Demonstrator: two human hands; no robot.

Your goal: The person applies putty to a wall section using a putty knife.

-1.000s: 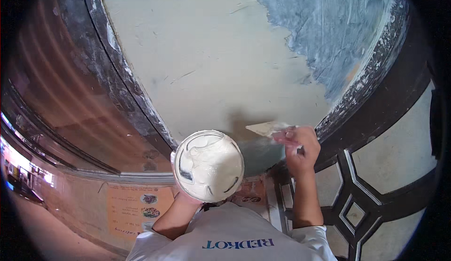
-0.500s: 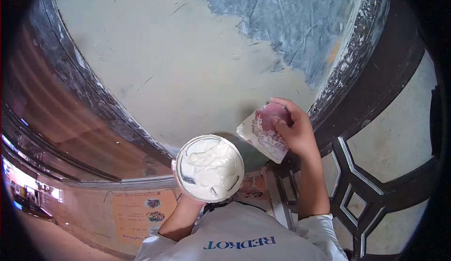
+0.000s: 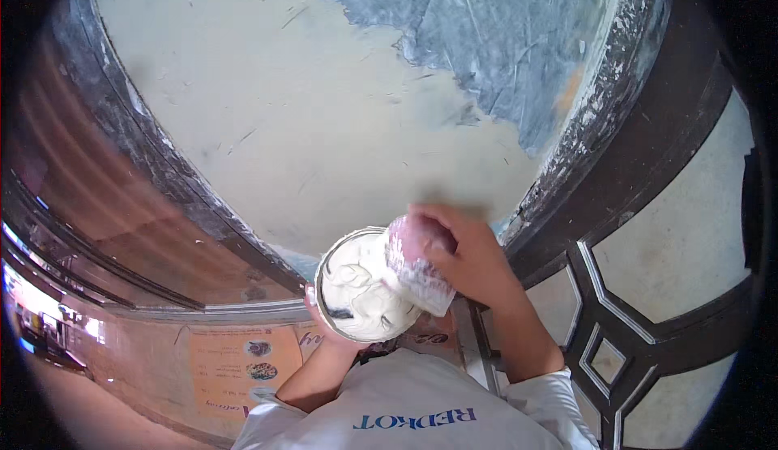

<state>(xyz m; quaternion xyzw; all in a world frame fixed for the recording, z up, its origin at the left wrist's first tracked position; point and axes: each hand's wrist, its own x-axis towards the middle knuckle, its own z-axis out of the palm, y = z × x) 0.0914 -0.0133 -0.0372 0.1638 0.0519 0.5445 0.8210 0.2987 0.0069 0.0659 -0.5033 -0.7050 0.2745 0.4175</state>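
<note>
My left hand [image 3: 326, 332] is wrapped round the side of a round tub [image 3: 321, 302], partly hidden beneath it. Thick white paste [image 3: 356, 284] with swirls and ridges lies in the tub. In my right hand [image 3: 474, 259] is a flat, pinkish putty spreader [image 3: 408, 243], pinched between thumb and fingers. Its paste-smeared lower end is over the right side of the tub, at the paste. Beyond both hands stands a panel [image 3: 267, 117], coated pale cream over most of its face, with a ragged blue-grey area [image 3: 502, 36] at upper right.
A dark frame with white smears [image 3: 579, 130] borders the panel on the right, and another dark frame edge [image 3: 174, 154] on the left. Dark lattice with pale panes [image 3: 681, 247] fills the right side. An orange printed sheet [image 3: 235, 369] lies at lower left.
My right hand has brought the spreader left and down from beside the panel to the tub. The tub has shifted slightly, and its paste surface looks more churned.
</note>
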